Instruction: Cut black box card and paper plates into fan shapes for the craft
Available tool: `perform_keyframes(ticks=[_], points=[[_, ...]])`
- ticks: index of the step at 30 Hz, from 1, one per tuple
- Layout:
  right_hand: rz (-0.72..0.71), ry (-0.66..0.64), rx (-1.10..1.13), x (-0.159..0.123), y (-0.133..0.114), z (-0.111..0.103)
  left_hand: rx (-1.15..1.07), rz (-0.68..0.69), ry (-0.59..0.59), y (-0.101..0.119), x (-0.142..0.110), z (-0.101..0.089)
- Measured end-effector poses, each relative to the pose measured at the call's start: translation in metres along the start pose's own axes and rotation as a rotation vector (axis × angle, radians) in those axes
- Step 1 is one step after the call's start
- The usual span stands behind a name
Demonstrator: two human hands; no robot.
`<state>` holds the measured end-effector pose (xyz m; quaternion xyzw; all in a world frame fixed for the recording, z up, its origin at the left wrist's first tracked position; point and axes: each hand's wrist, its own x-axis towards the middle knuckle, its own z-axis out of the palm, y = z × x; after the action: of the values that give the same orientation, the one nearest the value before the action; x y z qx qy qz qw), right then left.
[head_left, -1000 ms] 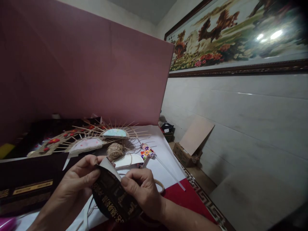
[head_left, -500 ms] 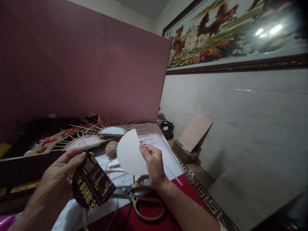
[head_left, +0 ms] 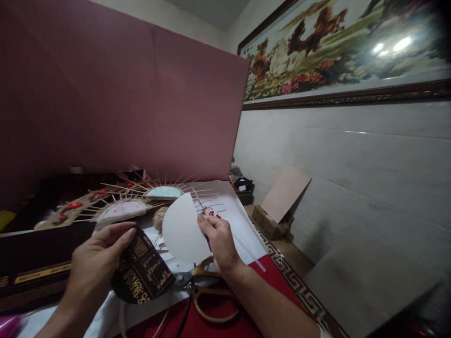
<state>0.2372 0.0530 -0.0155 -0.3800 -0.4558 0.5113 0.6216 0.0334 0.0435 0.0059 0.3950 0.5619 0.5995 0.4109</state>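
Between the thumb and fingers of my left hand (head_left: 97, 263) is a black half-round card piece (head_left: 144, 272) with gold print, its curved edge toward me. My right hand (head_left: 221, 241) pinches a white half-round card piece (head_left: 183, 230) by its straight edge, holding it upright and apart from the black one. Below my right hand, scissors (head_left: 214, 300) with brass-coloured handles lie on the table, their blades partly behind the black card. A ball of twine (head_left: 159, 218) is partly covered by the white card.
Two half-round pieces with sticks fanning out, one pink-dotted (head_left: 121, 210) and one turquoise (head_left: 164, 192), lie at the back. A black box (head_left: 35, 263) stands at left. A flower-patterned item (head_left: 211, 212) and a clear stick (head_left: 252, 256) lie at right. A pink panel (head_left: 123, 103) rises behind.
The two half-round card pieces, together one second ago, are now apart, one in each hand. The scissors have come into view. Since half a second ago, my left hand has shifted slightly right.
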Motion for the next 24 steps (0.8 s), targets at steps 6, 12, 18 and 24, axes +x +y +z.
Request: perform_keyframes(ticks=[6, 12, 18, 24], points=[[0.052, -0.056, 0.052, -0.007, 0.004, 0.008, 0.184, 0.365, -0.061, -0.005, -0.010, 0.005], [0.098, -0.217, -0.047, -0.015, 0.008, 0.009, -0.026, -0.161, -0.359, -0.012, -0.024, 0.019], [0.003, -0.304, -0.151, -0.014, 0.003, 0.012, -0.011, -0.107, -0.281, -0.009, -0.024, 0.015], [-0.043, -0.215, -0.388, -0.021, -0.016, -0.005, -0.094, -0.001, -0.188, -0.005, -0.019, 0.008]])
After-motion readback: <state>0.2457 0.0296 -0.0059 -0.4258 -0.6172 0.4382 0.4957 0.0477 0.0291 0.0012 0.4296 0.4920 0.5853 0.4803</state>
